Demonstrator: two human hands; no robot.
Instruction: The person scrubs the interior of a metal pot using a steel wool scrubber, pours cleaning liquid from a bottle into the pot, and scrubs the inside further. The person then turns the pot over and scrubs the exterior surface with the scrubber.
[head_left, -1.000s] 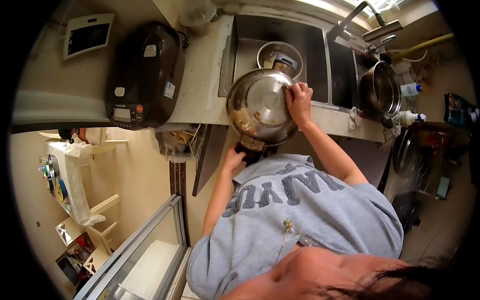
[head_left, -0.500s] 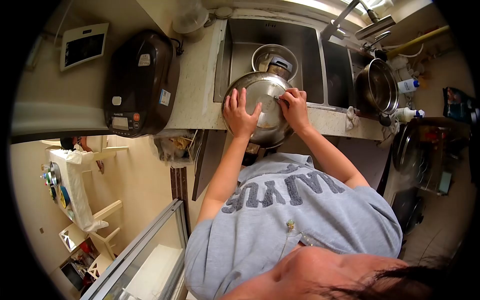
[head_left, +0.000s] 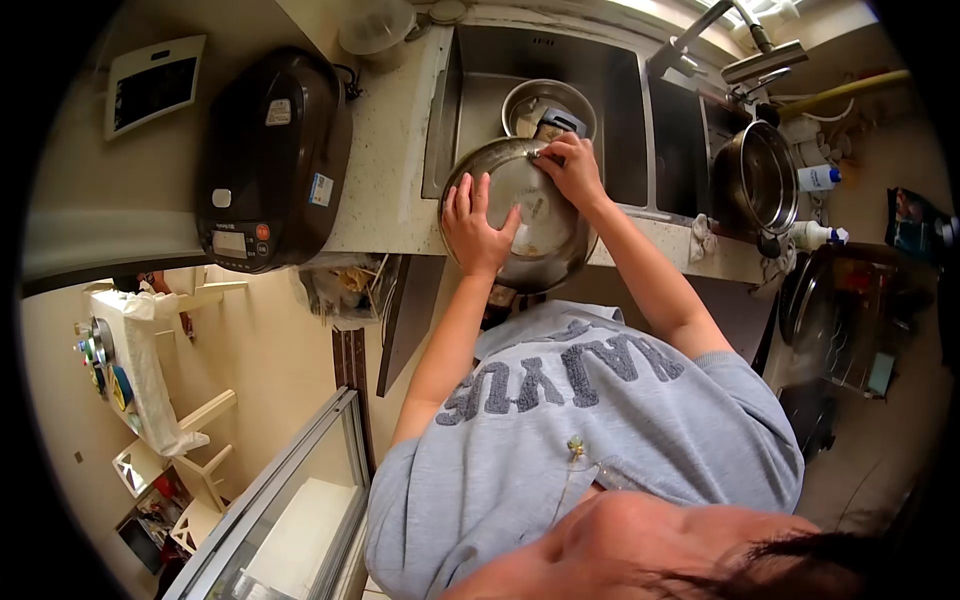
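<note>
An overturned metal pan [head_left: 540, 235] lies over the front edge of the sink [head_left: 478, 100], its scuffed, stained underside up. My left hand [head_left: 480, 232] rests on the left part of that underside with fingers spread. Near the pan's far rim my right hand [head_left: 572, 170] is closed, the fingertips pinching something small and shiny against the metal; what it is I cannot make out. Just beyond the rim a metal bowl [head_left: 587, 102] stands in the sink, partly hidden by the pan's far handle [head_left: 562, 122].
A dark rice cooker [head_left: 275, 160] stands on the counter [head_left: 385, 190] at left. The faucet [head_left: 690, 38] rises behind the sink. At right are a deep metal pot [head_left: 762, 180] and bottles [head_left: 818, 179]. Below left is a sliding glass door [head_left: 300, 490].
My left hand has left the pan's near handle and now lies on the underside. My right hand has moved across the base to the far rim. The pan has shifted slightly left.
</note>
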